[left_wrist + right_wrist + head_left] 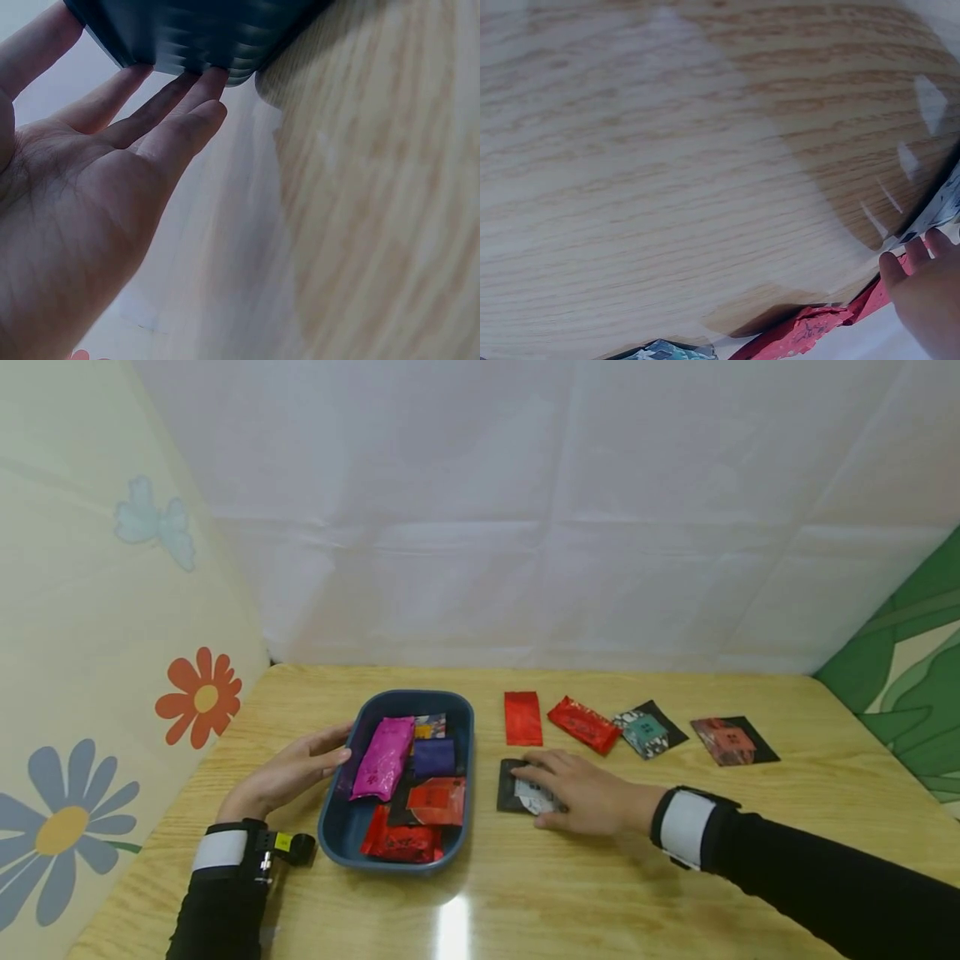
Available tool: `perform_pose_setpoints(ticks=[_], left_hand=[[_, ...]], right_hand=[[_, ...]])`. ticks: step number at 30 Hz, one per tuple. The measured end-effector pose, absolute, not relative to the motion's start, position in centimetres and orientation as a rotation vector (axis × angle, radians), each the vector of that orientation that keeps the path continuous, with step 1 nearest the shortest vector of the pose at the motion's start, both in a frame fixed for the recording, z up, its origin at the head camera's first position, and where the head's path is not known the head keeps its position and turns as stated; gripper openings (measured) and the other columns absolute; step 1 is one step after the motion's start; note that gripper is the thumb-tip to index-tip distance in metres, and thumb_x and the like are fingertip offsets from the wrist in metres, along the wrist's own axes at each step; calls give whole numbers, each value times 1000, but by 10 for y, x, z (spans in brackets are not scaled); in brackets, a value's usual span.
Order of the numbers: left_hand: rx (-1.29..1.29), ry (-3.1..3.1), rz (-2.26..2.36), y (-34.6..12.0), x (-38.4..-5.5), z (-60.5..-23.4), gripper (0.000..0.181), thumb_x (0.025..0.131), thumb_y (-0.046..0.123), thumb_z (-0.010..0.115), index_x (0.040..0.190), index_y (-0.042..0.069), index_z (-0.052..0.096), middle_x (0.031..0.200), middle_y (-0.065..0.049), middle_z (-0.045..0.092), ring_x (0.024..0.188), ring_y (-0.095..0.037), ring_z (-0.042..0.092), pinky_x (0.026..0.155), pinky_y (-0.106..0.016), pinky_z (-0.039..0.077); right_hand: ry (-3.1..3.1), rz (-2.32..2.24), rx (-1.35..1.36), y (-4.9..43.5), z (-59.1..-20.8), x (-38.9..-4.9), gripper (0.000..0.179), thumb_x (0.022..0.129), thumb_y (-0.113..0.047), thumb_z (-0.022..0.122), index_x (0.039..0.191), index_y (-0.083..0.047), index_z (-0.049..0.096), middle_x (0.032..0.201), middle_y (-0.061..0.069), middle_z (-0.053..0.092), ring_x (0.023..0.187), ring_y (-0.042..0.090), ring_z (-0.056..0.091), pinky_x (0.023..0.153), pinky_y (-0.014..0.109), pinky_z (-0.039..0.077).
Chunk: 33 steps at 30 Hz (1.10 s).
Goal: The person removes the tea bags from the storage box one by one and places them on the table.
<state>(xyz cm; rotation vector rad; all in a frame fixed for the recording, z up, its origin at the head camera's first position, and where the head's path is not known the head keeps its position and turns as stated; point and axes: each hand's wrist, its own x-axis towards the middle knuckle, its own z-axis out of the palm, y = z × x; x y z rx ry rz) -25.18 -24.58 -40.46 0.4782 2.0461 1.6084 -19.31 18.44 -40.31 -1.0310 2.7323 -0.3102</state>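
Observation:
My left hand [303, 768] rests against the left side of a dark blue plastic basket [327, 852]. In the left wrist view, its extended fingers [176, 139] touch the basket's outer wall. Inside the basket lie a shiny pink packet [384, 758], a dark purple packet [434, 757], a red-and-black sachet [437, 800] and a crumpled red packet [401, 843]. To the basket's right, my right hand [588, 789] spreads over a black-and-white sachet [510, 787] on the table, fingertips on its face and thumb by its near edge. The hand partly hides the sachet.
Behind the right hand, a flat red packet [522, 718], a shiny red packet [584, 725], a teal-and-black sachet [648, 730] and a red-and-black patterned sachet [733, 741] lie in a row on the wooden table [570, 902]. A white sheet [555, 527] hangs behind the table.

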Motion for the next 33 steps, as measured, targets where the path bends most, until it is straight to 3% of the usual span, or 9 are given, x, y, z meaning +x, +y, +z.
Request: perform_pose_setpoints(ticks=[15,24,33], left_hand=[[456,2066,1596,-244,-249,-404,68,103,22,54,157,0,18,161,-23,17,145,-42,22,116,-55,22],[468,2059,1597,-243,-249,-404,69,103,23,53,157,0,17,161,-23,17,145,-42,22,115,-56,22],[467,2067,1600,-244,-249,-404,68,103,23,54,157,0,18,161,-24,18,145,-42,23,115,-54,24]], right_hand=[[2709,-441,-1004,185,-401,-192,77,93,-44,67,154,-14,32,157,18,28,143,39,27,114,61,24],[2753,-560,-950,174,-370,-198,78,94,-41,67,157,-21,25,160,12,21,144,37,25,112,61,29],[2771,-609,-1062,142,-339,-214,75,97,-38,64,158,-19,24,161,9,19,147,31,19,115,59,23]])
